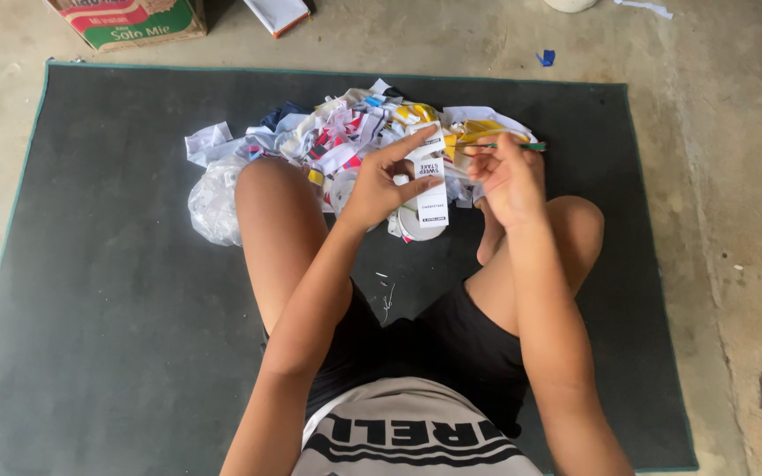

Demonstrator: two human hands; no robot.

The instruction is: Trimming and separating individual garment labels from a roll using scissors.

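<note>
Holding a white paper strip [431,181] in the left hand [381,181], the right hand [509,176] grips a green stick [522,146].

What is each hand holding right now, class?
Left hand: closed on a white paper strip, pinched between thumb and fingers.
Right hand: closed on a thin green stick; what kind of tool it is cannot be told.

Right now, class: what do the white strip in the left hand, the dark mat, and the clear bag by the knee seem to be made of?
The white strip in the left hand looks like thin printed paper or card: flat, matte, stiff-edged. The dark mat seems a felt-like or rubbery sheet, dull, with a bound green edge. The clear bag looks like thin plastic film: see-through, crinkled, glinting.
</note>
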